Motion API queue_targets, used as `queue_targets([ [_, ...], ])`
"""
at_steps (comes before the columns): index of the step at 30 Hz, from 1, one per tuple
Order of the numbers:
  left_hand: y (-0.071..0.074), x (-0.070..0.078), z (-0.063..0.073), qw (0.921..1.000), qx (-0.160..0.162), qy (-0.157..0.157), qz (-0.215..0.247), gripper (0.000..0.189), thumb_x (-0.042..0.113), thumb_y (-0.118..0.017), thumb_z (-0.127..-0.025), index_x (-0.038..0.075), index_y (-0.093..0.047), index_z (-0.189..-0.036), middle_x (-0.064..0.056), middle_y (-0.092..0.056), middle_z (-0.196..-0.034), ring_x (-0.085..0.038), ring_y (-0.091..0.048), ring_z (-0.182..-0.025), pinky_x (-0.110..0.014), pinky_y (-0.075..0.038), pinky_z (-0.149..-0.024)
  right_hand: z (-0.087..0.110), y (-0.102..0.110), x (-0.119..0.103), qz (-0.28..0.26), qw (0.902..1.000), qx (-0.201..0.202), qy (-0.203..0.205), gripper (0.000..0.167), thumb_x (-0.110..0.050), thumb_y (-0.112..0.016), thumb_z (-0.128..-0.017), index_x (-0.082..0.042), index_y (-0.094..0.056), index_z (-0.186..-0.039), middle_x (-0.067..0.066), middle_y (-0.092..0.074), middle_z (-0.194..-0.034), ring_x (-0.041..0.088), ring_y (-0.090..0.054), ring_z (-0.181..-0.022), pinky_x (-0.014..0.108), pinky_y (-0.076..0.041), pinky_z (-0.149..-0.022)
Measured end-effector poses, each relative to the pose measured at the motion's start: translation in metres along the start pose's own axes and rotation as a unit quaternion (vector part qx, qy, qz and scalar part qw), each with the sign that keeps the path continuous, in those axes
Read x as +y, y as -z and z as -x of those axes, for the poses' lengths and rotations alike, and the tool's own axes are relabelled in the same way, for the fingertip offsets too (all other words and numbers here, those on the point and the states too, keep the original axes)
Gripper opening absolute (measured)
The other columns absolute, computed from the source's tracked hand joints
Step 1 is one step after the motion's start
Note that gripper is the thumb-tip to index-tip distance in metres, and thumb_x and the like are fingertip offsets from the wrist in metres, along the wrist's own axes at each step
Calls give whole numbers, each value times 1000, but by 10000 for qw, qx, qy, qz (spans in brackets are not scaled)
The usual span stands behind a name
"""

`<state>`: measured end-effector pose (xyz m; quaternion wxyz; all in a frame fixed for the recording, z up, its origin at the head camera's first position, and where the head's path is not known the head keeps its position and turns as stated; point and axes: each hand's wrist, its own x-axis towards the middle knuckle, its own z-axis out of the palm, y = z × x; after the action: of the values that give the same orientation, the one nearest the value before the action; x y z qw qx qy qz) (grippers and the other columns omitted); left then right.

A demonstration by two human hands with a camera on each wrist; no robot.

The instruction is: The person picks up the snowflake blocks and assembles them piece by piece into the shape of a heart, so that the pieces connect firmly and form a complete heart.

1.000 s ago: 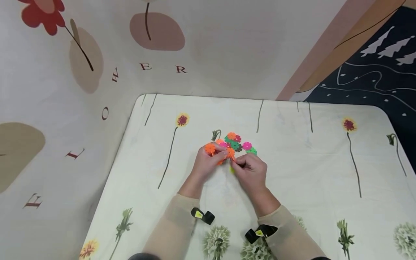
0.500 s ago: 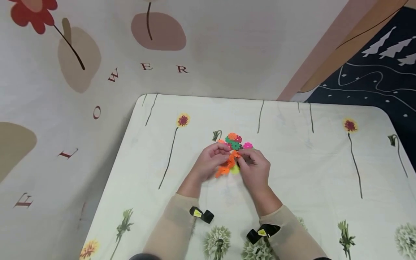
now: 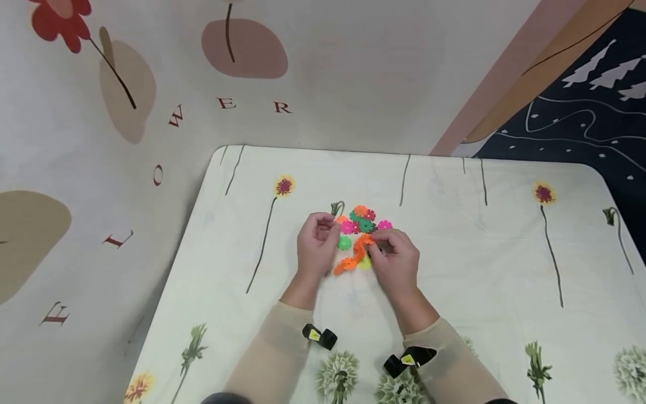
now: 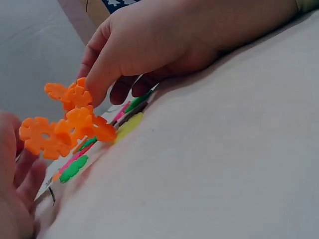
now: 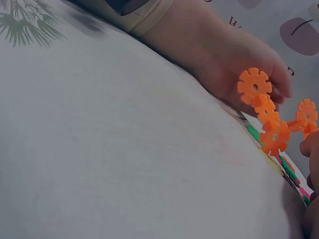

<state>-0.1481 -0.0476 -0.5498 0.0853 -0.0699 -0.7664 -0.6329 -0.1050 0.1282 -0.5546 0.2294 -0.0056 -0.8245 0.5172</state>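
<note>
My right hand pinches one end of a chain of interlocking orange snowflake discs between thumb and fingers. In the left wrist view the chain hangs from those fingertips as several notched, flower-shaped pieces joined at angles. My left hand is to the left of the chain, apart from it, its fingers loosely bent with nothing seen between them. From the right wrist the left hand shows behind the chain's free end. A light green disc lies between the hands, and a yellow disc lies under the chain.
Just beyond the hands is a loose pile of flat discs, including an orange disc, a dark green disc and a pink disc. All lie on a white flower-print tablecloth. A printed cloth wall rises behind the table.
A second ago both hands were on the orange chain. My left hand has let go and drawn back to the left, uncovering the light green disc, while the right keeps its pinch.
</note>
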Motion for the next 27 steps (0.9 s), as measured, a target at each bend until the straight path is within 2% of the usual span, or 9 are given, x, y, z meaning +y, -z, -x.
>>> queue_targets([
  [3,1,-4,-2,9906,275,-543,-1227,15,3,-72,-98,3,-72,-113,-7,-71,-109,-23,-65,-101,-35,-56,-92,0,1,-2,16,9999,-87,-107,9,2,-81,-90,-4,-79,-96,5,-72,-101,16,-68,-97,22,-60,-89],
  [6,1,-5,-4,9672,6,-756,-2425,22,5,-71,-98,10,-77,-118,-7,-73,-125,-31,-59,-127,-51,-45,-110,0,1,-3,-30,9998,-114,-144,11,5,-80,-89,-4,-77,-94,6,-71,-101,17,-68,-99,22,-60,-90],
  [8,1,-4,-4,9492,-340,-630,-3063,29,8,-70,-101,15,-77,-128,-6,-70,-139,-35,-51,-140,-59,-39,-115,0,1,-3,-100,9998,-129,-148,12,7,-79,-88,-3,-77,-93,7,-70,-100,19,-67,-99,22,-60,-91],
  [11,0,-1,-3,9213,-832,-357,-3783,35,14,-69,-104,22,-73,-139,-2,-59,-155,-37,-37,-153,-61,-30,-122,0,0,-1,-146,9997,-165,-111,13,8,-80,-87,-3,-76,-92,8,-70,-99,21,-67,-98,25,-61,-90],
  [13,-1,0,-3,9142,-983,-249,-3925,36,18,-69,-105,24,-72,-140,1,-56,-158,-36,-33,-156,-59,-27,-124,0,-1,0,-159,9997,-180,-78,12,8,-79,-87,-3,-76,-91,8,-70,-97,22,-66,-96,26,-62,-88],
  [14,0,0,-2,9147,-1008,-238,-3906,34,19,-70,-105,25,-73,-138,1,-57,-157,-36,-32,-156,-59,-26,-125,-1,-1,0,-150,9997,-181,-46,12,8,-79,-87,-3,-76,-91,8,-70,-96,22,-66,-95,26,-63,-87],
  [19,1,-2,-3,9306,-932,-420,-3515,21,19,-75,-102,22,-81,-122,4,-70,-141,-31,-42,-150,-55,-26,-125,-2,-1,0,-155,9996,-222,-3,11,6,-77,-87,-4,-77,-92,7,-70,-95,22,-64,-92,19,-60,-82],
  [23,2,-5,-4,9397,-841,-636,-3253,17,16,-80,-99,19,-81,-115,1,-76,-126,-29,-54,-137,-54,-36,-119,-2,-1,0,-142,9994,-314,-72,7,2,-77,-89,-4,-78,-93,5,-70,-96,19,-62,-94,16,-59,-83],
  [27,2,-7,-6,9535,-654,-926,-2792,14,9,-81,-96,13,-80,-109,-3,-78,-112,-27,-66,-114,-50,-49,-107,-3,0,-1,-65,9993,-364,-93,7,1,-76,-91,-6,-79,-94,4,-71,-95,18,-61,-94,16,-58,-82],
])
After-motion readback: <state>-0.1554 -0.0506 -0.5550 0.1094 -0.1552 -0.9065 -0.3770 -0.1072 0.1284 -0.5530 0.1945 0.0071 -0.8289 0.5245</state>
